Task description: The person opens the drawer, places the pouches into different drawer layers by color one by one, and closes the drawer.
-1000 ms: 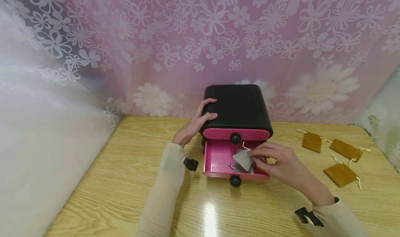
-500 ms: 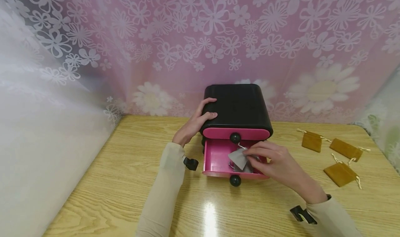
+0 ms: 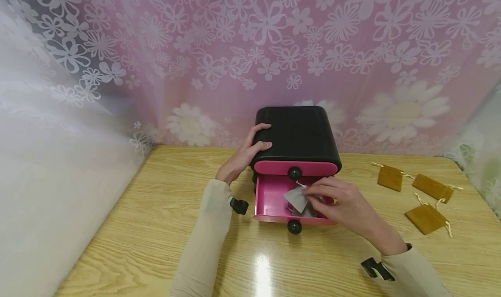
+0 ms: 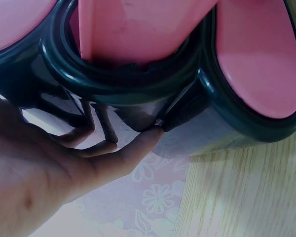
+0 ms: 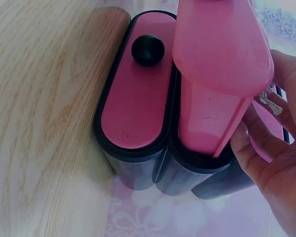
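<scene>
A black drawer unit [image 3: 297, 131] with pink drawer fronts stands on the wooden table, its middle drawer [image 3: 270, 197] pulled out. My left hand [image 3: 244, 154] rests against the unit's upper left corner. Thumb and a fingertip lie on its top, and in the left wrist view other fingers [image 4: 133, 150] press along the side. My right hand [image 3: 340, 201] reaches over the drawer's right side and pinches a small grey drawstring pouch [image 3: 296, 198] between thumb and fingers. Beneath that pouch lies more grey cloth [image 3: 310, 211] with cords, partly hidden. In the right wrist view, a pale cord [image 5: 270, 102] shows by the right hand [image 5: 281, 143].
Three brown drawstring pouches lie at the right: one at the back [image 3: 390, 178], one further right [image 3: 433, 187], one nearer [image 3: 425, 218]. Round black knobs stick out from the top drawer [image 3: 270, 167] and the open one. A flowered curtain [image 3: 219, 71] hangs behind the table.
My right hand has shifted a little to the left with the grey pouch, which now hangs more over the drawer's middle. The left hand has stayed in place on the unit.
</scene>
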`<state>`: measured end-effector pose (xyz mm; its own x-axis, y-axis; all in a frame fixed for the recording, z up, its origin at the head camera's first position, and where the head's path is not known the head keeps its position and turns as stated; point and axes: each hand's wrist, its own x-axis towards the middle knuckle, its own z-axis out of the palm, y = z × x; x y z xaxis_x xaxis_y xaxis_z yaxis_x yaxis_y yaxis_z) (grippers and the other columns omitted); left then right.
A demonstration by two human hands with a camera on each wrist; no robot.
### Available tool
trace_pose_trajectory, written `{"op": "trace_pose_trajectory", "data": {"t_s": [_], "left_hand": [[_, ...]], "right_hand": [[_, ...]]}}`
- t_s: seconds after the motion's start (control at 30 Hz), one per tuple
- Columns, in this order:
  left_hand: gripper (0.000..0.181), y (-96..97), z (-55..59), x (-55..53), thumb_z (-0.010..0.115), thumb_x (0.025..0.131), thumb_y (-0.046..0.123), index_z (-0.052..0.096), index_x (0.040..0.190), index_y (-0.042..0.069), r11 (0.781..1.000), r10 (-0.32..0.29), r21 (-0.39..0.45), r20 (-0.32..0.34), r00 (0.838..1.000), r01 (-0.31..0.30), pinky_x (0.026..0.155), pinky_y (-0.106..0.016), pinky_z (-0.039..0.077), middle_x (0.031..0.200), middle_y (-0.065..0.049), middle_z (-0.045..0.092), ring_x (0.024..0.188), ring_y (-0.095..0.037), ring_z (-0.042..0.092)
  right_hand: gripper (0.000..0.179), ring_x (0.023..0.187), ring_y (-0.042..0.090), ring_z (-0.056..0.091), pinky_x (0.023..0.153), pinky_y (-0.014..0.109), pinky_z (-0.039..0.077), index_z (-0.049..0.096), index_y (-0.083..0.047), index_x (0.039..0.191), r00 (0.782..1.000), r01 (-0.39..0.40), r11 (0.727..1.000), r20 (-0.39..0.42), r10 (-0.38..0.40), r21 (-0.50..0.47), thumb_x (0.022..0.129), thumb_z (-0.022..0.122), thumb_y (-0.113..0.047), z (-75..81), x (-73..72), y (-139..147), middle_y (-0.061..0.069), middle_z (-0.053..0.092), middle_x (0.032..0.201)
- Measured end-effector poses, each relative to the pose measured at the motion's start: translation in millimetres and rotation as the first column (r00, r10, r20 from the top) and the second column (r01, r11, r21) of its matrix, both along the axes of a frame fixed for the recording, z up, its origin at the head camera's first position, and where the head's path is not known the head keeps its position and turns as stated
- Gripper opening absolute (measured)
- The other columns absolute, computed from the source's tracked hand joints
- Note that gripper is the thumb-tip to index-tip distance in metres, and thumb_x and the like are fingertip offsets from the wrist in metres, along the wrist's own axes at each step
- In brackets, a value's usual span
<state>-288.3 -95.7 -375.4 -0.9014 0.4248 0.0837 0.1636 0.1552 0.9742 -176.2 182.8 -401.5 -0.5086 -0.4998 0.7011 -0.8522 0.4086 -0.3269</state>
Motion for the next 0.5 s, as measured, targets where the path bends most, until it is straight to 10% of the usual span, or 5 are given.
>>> {"op": "trace_pose_trajectory", "data": {"t_s": [0.5], "left_hand": [[0.051, -0.5, -0.8, -1.5, 0.056, 0.098, 0.04, 0.04, 0.146, 0.047, 1.0, -0.003, -0.012, -0.012, 1.0, 0.003, 0.119, -0.057, 0.03, 0.163, 0.007, 0.023, 0.142, -0.026, 0.041]], "right_hand": [[0.04, 0.089, 0.01, 0.067, 0.072, 0.014, 0.051, 0.08, -0.012, 0.098, 0.995, 0.1, 0.995, -0.013, -0.1, 0.012, 0.098, 0.063, -0.048, 0.5, 0.5, 1.6, -0.003, 0.076, 0.098]]}}
